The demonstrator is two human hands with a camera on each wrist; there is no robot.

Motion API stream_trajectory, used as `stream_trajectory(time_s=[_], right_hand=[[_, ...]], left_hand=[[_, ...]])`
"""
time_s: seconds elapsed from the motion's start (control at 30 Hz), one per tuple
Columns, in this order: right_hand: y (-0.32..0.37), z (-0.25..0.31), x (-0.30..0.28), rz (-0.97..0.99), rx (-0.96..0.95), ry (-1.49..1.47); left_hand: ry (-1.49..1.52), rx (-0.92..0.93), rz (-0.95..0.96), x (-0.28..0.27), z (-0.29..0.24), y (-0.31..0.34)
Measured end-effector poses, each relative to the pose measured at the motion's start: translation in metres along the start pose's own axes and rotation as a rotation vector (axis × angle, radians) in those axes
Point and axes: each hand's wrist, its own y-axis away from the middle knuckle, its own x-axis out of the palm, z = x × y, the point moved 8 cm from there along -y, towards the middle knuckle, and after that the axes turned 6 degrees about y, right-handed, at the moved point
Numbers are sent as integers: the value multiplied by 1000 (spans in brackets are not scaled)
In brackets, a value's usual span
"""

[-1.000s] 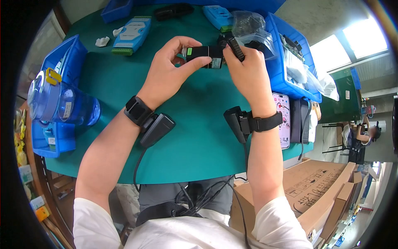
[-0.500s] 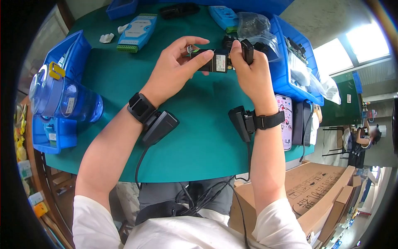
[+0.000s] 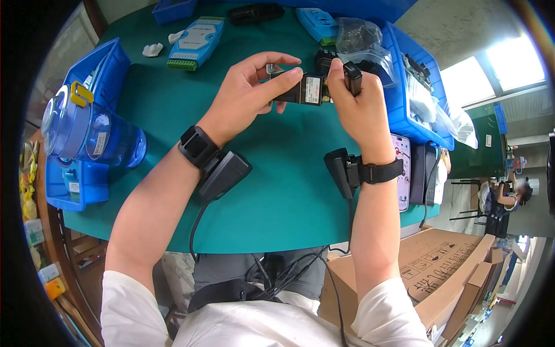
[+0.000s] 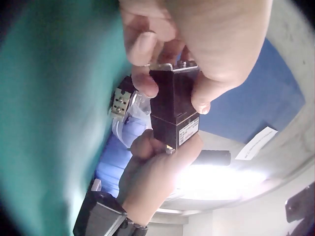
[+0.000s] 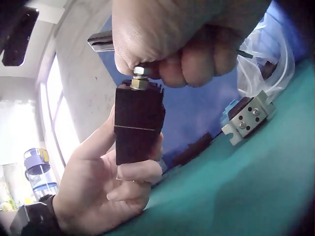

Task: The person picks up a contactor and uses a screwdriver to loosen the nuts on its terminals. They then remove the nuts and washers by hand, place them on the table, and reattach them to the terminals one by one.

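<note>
My left hand (image 3: 245, 87) holds a black rectangular block (image 3: 309, 89) above the table, thumb on one side and fingers on the other. The block, which looks like a contactor, has a white label on its side and a metal bracket (image 4: 172, 66) at the left-hand end. Out of its other end stands a bolt (image 5: 140, 72) with a brass nut. My right hand (image 3: 364, 107) grips a black tool (image 3: 352, 78) in its curled fingers, most of it hidden. In the right wrist view, that hand's thumb and forefinger are right at the bolt's tip.
Behind the hands lie blue-and-white modules (image 3: 196, 43) and a plastic bag (image 3: 355, 37). A second bracketed block (image 5: 248, 118) lies near the bag. Blue bins (image 3: 416, 87) stand at both sides, with a phone (image 3: 402, 173) at right and a clear blue jug (image 3: 104, 133) at left.
The block has turned so its white label faces the head camera more; the left thumb now covers its green label. The right hand's black tool stands more upright. The head view has shifted slightly.
</note>
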Motion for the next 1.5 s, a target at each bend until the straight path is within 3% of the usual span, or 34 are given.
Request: stream_trajectory(time_s=[0.37,0.47,0.57,0.8,1.0,1.4,1.5], right_hand=[[-1,-16,9,-36,78,-46],[-1,-21,11,-54,138,-89],[-2,-31,13,-31,220,-92],[-3,-33,16,-7,229,-125],[-3,-28,21,-1,251,-205],[-2,-14,30,127,79,-141],[-2,-7,23,83,9,-163]], left_hand=[[90,-1,70,3,3,-4],[-9,232,55,9,-3,-3],[-330,357,41,11,-12,3],[-282,275,37,7,-6,-3],[-176,278,-112,-5,-8,-3],[-201,293,-143,-10,-10,-3],[-198,295,-161,-11,-8,-4]])
